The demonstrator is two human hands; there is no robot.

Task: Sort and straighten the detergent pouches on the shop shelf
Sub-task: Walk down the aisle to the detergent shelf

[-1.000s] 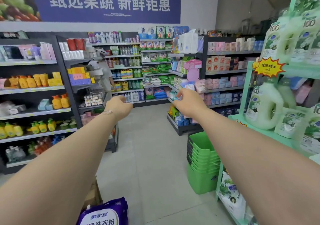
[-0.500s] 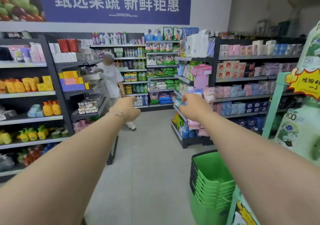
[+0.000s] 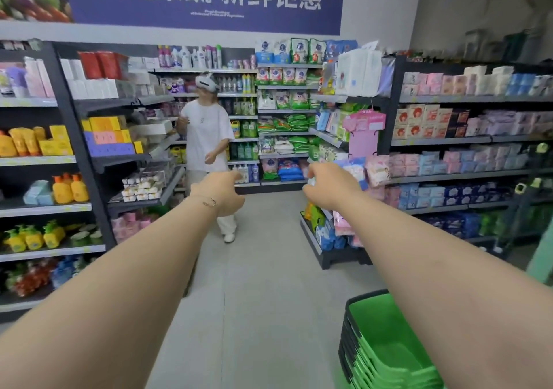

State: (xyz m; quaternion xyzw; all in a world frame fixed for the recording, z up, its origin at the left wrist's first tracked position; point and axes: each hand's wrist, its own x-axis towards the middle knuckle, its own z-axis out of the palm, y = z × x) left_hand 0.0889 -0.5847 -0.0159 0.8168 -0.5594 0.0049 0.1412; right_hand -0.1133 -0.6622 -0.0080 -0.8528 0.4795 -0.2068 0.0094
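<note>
Head view showed both arms stretched out over the aisle, the left hand (image 3: 221,194) loosely curled with nothing seen in it. The right hand (image 3: 329,189) was curled too, though whether it pinched anything could not be told. The pouches (image 3: 288,76) stood and lay on the far shelf (image 3: 285,87), well apart from both hands and beyond a person (image 3: 206,137) in the aisle; judging by that, no pouch was being handled and all the sorting and straightening looked left to do.
</note>
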